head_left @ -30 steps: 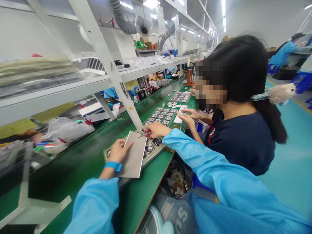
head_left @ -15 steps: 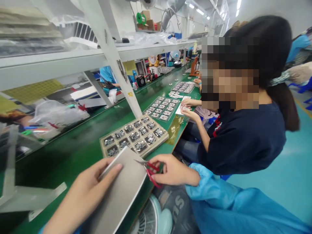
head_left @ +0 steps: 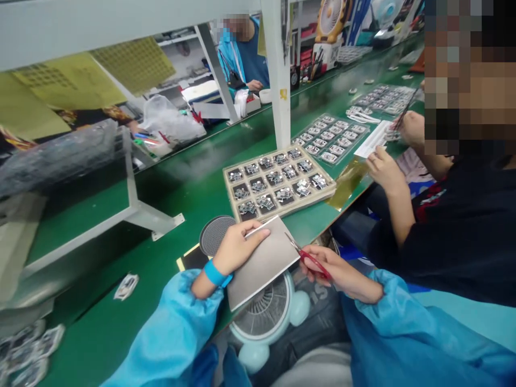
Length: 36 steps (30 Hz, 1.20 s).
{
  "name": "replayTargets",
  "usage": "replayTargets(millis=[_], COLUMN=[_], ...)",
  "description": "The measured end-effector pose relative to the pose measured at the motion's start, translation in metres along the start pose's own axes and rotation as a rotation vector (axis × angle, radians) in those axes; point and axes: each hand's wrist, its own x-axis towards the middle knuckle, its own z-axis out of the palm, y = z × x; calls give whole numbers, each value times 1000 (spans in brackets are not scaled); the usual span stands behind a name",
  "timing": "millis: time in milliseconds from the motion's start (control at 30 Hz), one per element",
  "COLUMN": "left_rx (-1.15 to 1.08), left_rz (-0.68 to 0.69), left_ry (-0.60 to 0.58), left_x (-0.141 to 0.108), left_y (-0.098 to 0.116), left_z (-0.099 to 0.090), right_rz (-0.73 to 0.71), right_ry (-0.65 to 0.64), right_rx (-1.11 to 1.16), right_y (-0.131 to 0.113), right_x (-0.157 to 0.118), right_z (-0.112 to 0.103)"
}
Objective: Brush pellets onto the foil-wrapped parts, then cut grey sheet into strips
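Note:
My left hand (head_left: 237, 247) grips the upper left edge of a flat grey board (head_left: 262, 260), thumb on top and the fingers partly hidden beneath. Red-handled scissors (head_left: 315, 264) are in my right hand (head_left: 334, 271), their blades near the board's right corner and looking nearly closed. Just beyond the board lies a beige compartment tray (head_left: 278, 185) of small metal parts. A round dark mesh disc (head_left: 215, 235) rests left of my left hand, on a black sheet with a yellow edge.
A small light-blue fan (head_left: 268, 317) sits below the table edge. A white post (head_left: 276, 75) rises behind the tray, and a metal bracket (head_left: 139, 212) stands at left. At right a person's hands (head_left: 389, 166) work beside clear trays (head_left: 332, 140). Loose parts lie lower left.
The view has swung right-to-left and downward, showing more table at left. The scissors' blades, spread before, now look nearly closed. Both hands still hold the same things.

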Motion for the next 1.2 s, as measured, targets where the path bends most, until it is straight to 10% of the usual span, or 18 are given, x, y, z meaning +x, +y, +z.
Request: replayTargets(millis=[1200], left_rx=[47], left_rz=[-65], left_ry=[79], left_x=[-12], left_y=[5], left_z=[14], right_rz=[53], right_ry=[26], right_rx=[0], right_y=[-1], right_x=[2], right_z=[-7])
